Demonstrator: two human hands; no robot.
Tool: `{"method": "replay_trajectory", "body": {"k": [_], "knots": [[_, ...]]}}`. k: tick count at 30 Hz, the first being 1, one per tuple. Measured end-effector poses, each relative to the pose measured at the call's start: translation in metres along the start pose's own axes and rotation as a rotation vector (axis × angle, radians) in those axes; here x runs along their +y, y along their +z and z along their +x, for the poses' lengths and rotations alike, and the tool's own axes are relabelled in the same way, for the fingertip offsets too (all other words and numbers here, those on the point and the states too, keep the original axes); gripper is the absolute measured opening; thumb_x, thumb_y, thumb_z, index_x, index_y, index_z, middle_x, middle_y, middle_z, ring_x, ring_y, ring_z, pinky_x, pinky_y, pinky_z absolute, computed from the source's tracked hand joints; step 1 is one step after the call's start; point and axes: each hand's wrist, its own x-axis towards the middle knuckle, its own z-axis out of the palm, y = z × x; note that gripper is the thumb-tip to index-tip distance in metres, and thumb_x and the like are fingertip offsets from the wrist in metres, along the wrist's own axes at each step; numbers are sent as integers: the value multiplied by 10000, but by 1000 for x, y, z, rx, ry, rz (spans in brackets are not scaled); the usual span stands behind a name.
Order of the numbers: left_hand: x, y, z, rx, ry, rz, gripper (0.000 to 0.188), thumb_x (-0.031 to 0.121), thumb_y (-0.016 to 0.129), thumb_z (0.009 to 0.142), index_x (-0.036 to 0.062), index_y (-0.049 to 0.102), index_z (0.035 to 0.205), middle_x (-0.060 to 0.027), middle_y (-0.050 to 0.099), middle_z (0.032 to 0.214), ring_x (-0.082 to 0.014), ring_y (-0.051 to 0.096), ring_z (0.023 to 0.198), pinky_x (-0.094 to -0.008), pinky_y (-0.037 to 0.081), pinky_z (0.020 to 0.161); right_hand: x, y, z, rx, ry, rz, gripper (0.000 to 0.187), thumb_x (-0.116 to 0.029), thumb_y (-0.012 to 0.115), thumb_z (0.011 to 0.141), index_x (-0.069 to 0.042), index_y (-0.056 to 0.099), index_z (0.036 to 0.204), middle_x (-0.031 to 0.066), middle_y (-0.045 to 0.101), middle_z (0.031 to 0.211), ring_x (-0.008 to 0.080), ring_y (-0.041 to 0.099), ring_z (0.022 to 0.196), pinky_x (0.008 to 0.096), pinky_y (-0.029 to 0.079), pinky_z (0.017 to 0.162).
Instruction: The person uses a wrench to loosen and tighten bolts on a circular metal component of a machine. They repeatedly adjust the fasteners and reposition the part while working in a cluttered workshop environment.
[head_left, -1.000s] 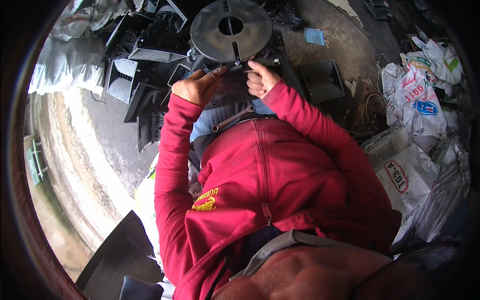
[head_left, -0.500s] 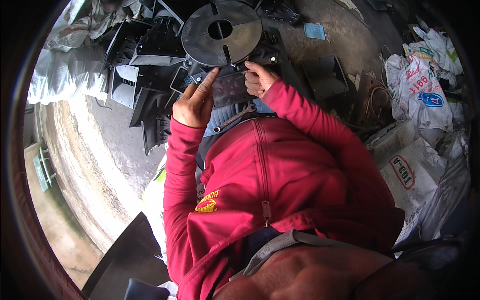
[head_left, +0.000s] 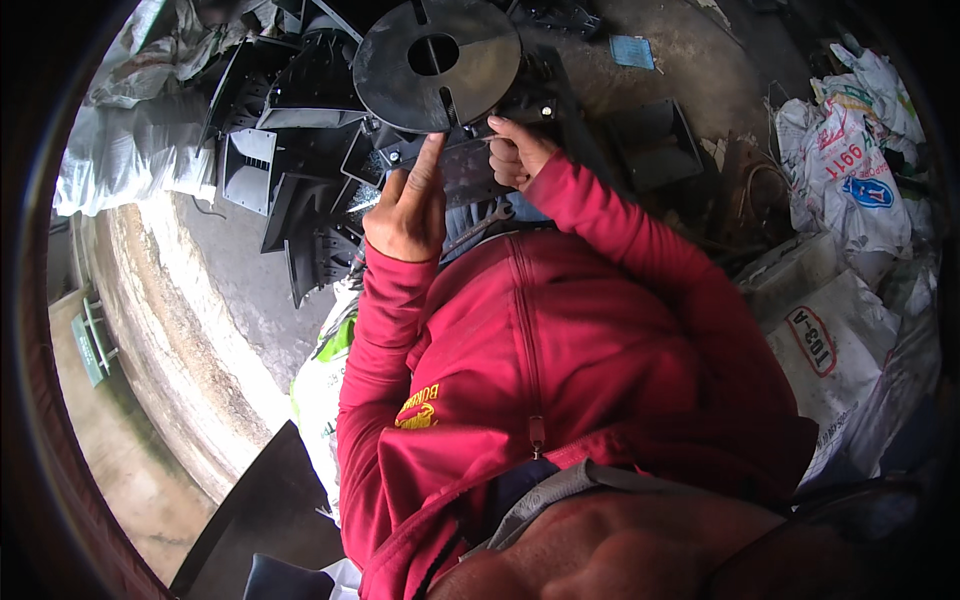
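Observation:
A round dark metal disc (head_left: 385, 75) with a centre hole and two slots lies on a black metal assembly (head_left: 480, 165) in front of me. My left hand (head_left: 405, 222) points its stretched index finger at the disc's near rim, by the slot. Its other fingers are bent and nothing shows in them. To the right, at the assembly's near edge, my right hand (head_left: 520, 158) has curled fingers with the thumb on top. Whatever it grips is hidden. A combination wrench (head_left: 478, 230) lies across my lap, partly covered by my left arm.
Several black metal brackets (head_left: 285, 205) are piled at the left, beside clear plastic wrapping (head_left: 135, 150). Another black metal part (head_left: 655, 145) lies on the floor at the right. White sacks (head_left: 840, 170) are heaped at the far right. A blue card (head_left: 632, 52) lies beyond.
My left hand has moved right and slightly up along the disc's near rim, now covering part of the wrench. The disc appears slightly turned. My right hand has stayed nearly in place.

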Motion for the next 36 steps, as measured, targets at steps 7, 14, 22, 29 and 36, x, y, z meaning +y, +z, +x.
{"method": "replay_trajectory", "body": {"k": [7,14,22,29,36], "knots": [[-2,-2,5,-100,-44,-31,449,-5,616,840,154,613,1259,-135,649,765,-233,581,550,-332,473,543,-7,5,-1,8,60,-93,557,-470,460,942,-175,253,517,-48,226,445,84,196,379,254,168,404],[-7,-1,-1,-130,-29,-77,443,64,624,843,201,605,1265,-121,623,710,-271,610,547,-378,476,516,4,-3,-3,-17,67,-23,459,-412,527,938,-163,335,604,-65,251,463,67,205,347,248,180,357],[2,-5,5,-2,1,-132,438,36,644,818,158,625,1239,-109,612,690,-240,571,511,-339,466,500,-10,-3,-6,14,92,-163,543,-464,516,940,56,590,1080,-102,244,482,23,185,357,219,174,353],[1,1,1,-40,-28,-111,458,141,630,848,295,588,1277,-120,587,641,-297,598,511,-413,453,471,3,-6,0,61,-23,-158,461,-406,526,951,39,623,1021,-106,267,464,21,192,335,220,164,347],[6,-2,2,-19,-52,-118,427,48,643,842,169,617,1250,-160,680,804,-287,653,620,-349,509,570,0,-2,-3,64,-16,-158,446,-395,527,954,34,622,1027,-107,260,466,16,192,339,215,164,349]]}}
